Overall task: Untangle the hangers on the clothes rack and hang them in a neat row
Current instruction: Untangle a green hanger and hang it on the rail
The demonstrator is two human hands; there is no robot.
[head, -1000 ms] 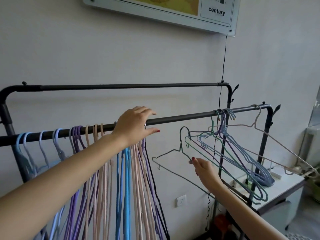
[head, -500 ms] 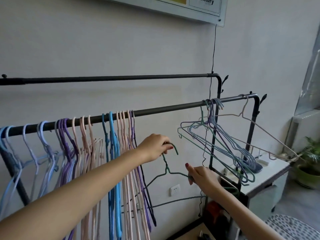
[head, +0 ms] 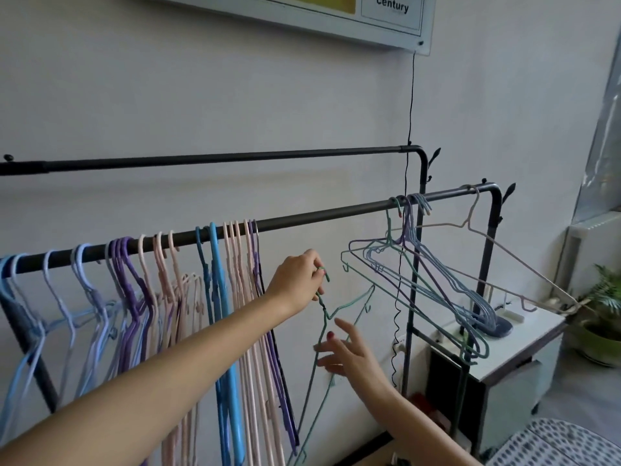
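My left hand (head: 299,280) grips the hook of a green wire hanger (head: 349,306), held below the front rail (head: 319,219) of the black clothes rack and tilted, its body hanging down. My right hand (head: 346,353) is beside the hanger's lower part with fingers spread, holding nothing. A row of blue, purple, pink and bright blue hangers (head: 161,284) hangs on the rail's left half. A tangled cluster of green, purple and blue hangers (head: 423,274) hangs near the rail's right end, with a pale pink hanger (head: 504,253) beside it.
The rack's rear rail (head: 218,159) runs higher, against the wall. A thin black cable (head: 410,102) drops from a framed board (head: 389,15). A white cabinet (head: 517,344) stands under the right end, with a potted plant (head: 605,317) beyond it.
My right hand has let go of the green hanger and opened. The hanger has swung from level to hanging steeply downward from my left hand's grip on its hook.
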